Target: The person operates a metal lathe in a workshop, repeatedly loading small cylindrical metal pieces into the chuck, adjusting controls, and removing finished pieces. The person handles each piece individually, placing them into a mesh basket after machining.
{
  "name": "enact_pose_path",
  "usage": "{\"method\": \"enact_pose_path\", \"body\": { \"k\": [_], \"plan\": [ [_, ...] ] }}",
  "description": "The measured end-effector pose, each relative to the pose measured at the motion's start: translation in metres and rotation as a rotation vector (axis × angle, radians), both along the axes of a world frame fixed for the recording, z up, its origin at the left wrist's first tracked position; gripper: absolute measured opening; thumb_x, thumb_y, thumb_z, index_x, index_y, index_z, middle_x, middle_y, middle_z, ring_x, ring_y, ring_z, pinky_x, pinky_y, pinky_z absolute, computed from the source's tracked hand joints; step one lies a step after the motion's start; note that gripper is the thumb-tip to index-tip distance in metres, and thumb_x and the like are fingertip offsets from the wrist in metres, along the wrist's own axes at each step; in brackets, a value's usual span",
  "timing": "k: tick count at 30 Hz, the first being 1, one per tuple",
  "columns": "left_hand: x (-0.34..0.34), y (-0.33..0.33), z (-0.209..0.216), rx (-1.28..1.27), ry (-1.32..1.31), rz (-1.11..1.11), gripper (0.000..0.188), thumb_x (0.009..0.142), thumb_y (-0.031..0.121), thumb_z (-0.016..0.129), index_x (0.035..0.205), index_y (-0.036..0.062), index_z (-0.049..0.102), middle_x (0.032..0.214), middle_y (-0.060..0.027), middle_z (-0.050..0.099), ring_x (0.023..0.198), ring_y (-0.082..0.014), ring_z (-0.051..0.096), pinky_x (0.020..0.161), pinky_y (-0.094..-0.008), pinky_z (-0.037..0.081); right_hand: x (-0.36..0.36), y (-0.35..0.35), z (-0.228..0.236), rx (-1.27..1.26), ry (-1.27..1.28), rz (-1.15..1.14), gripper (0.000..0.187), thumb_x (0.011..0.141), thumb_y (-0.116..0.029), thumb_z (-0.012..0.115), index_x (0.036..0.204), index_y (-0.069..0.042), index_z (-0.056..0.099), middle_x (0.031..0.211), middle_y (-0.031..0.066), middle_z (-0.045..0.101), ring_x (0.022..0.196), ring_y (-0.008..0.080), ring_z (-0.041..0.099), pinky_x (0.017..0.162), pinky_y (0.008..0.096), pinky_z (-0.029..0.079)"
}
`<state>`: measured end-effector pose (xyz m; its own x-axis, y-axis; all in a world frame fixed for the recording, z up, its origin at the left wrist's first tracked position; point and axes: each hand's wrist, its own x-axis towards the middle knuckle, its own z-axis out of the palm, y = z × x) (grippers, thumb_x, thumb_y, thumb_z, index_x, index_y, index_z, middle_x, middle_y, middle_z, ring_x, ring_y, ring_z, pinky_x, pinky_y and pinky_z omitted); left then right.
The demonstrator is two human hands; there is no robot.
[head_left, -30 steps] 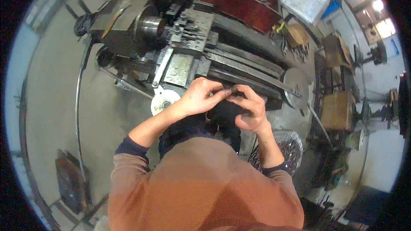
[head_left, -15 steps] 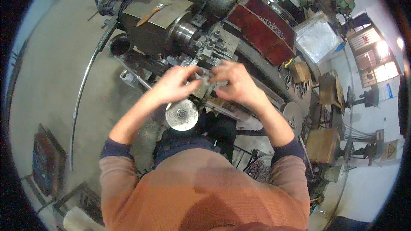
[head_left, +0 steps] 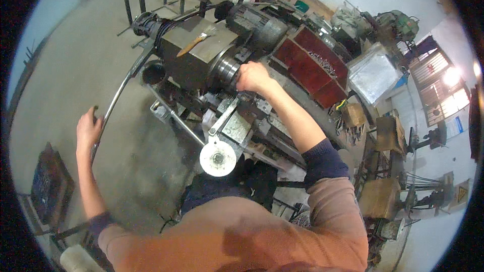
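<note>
My right hand (head_left: 253, 77) is closed at the front of the shiny round lathe chuck (head_left: 228, 70); whatever its curled fingers hold is hidden. Far out to the left, my left hand (head_left: 89, 130) is beside a long metal lever (head_left: 115, 94), its fingers apart. The hand's edge overlaps the bar, and I cannot tell whether it touches. Below the chuck lies the lathe's carriage (head_left: 236, 127) with a slim metal handle (head_left: 223, 116) across it. A pale round handwheel (head_left: 218, 159) faces me at the near end.
A wooden-handled brush (head_left: 194, 43) lies on the grey headstock (head_left: 209, 40). Behind the lathe are a motor (head_left: 259, 25) and a dark red tray (head_left: 307, 65) holding small metal pieces. Several tools lie beside a cardboard box (head_left: 353, 116) to the right.
My hands were together over the carriage and have separated. The right has moved up to the chuck, the left far out to the lever. The view has shifted slightly.
</note>
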<state>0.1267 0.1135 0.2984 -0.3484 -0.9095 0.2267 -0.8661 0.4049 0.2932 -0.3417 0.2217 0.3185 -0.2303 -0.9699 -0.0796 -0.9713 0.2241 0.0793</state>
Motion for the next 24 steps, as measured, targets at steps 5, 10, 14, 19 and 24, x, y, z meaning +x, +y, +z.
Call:
{"method": "enact_pose_path", "body": {
  "k": [5,10,14,19,24],
  "plan": [
    [0.018,0.004,-0.038,0.183,0.036,0.007,0.039,0.074,0.023,0.063,0.106,0.0016,0.054,0.072,-0.0198,0.057,0.072,-0.0343,0.058,0.063,-0.0421,0.044,-0.002,-0.007,0.003,-0.006,-0.190,-0.046,0.030,0.054,-0.023,0.062,0.076,-0.003,0.066,0.077,0.0181,0.063,0.075,0.0321,0.062,0.070,0.0367,0.050],
    [0.015,-0.020,-0.065,0.019,-0.155,0.088,0.031,0.072,0.016,0.061,0.100,0.0031,0.056,0.076,-0.0186,0.059,0.077,-0.0342,0.059,0.068,-0.0427,0.046,-0.011,-0.008,-0.005,0.016,-0.252,0.008,0.032,0.054,-0.028,0.066,0.073,-0.002,0.065,0.075,0.0190,0.063,0.073,0.0336,0.062,0.068,0.0393,0.051],
    [0.046,-0.090,-0.048,-0.004,-0.383,0.262,0.018,0.070,0.007,0.057,0.087,0.0044,0.063,0.084,-0.0162,0.061,0.080,-0.0330,0.059,0.071,-0.0421,0.048,-0.011,0.001,-0.001,-0.053,-0.298,0.037,0.030,0.055,-0.021,0.060,0.080,-0.008,0.069,0.074,0.0164,0.064,0.071,0.0306,0.062,0.069,0.0356,0.050],
    [0.077,-0.214,-0.070,-0.052,-0.372,0.483,0.015,0.076,0.008,0.050,0.087,0.0059,0.060,0.094,-0.0138,0.062,0.089,-0.0314,0.059,0.073,-0.0413,0.048,-0.012,-0.006,-0.004,-0.052,-0.275,0.032,0.029,0.054,-0.021,0.060,0.079,-0.009,0.070,0.074,0.0156,0.064,0.071,0.0315,0.062,0.068,0.0362,0.049],
    [0.068,-0.231,-0.072,-0.019,-0.315,0.501,0.022,0.078,0.011,0.048,0.097,0.0071,0.058,0.101,-0.0117,0.061,0.094,-0.0299,0.058,0.078,-0.0407,0.047,-0.021,-0.003,-0.017,-0.150,-0.160,0.087,0.026,0.051,-0.022,0.063,0.071,-0.006,0.067,0.072,0.0180,0.062,0.070,0.0332,0.062,0.068,0.0390,0.051]
  ]
}}
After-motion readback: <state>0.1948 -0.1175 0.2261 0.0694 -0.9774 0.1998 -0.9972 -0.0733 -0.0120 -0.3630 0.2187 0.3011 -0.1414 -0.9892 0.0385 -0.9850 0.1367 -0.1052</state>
